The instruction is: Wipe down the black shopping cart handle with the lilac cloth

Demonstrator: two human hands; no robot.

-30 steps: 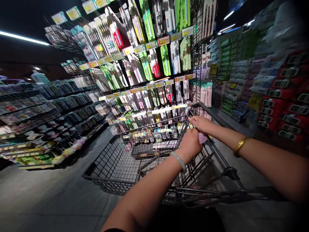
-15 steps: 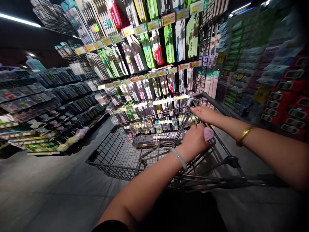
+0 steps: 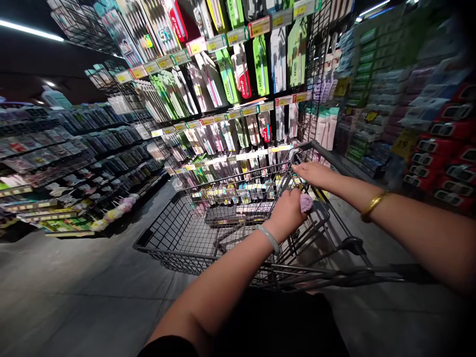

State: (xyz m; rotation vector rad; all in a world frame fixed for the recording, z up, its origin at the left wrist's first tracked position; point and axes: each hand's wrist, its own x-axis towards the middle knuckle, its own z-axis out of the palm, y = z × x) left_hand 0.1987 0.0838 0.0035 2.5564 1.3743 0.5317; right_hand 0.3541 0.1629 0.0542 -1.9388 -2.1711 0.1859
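Observation:
A black wire shopping cart (image 3: 171, 257) stands in front of me. My left hand (image 3: 287, 212), with a pale bracelet at the wrist, is closed over the cart's inner part. A small, soft purple bundle (image 3: 306, 203) sticks out of this fist. Farther right, my right hand (image 3: 311, 174), with a gold bangle at the wrist, is on the upper frame of the cart; its fingers curl over the bars and are partly hidden. Behind the cart rises a rack of packaged toothbrushes (image 3: 261, 67).
Shelves of small packaged goods (image 3: 89, 153) line the left side. Stacked red packages (image 3: 439, 161) and other goods stand on the right. Grey floor (image 3: 74, 302) shows at the lower left, beside the cart.
My left hand has moved left with the purple bundle, and more of the cart's grey panel shows beside it. My right hand has hardly moved.

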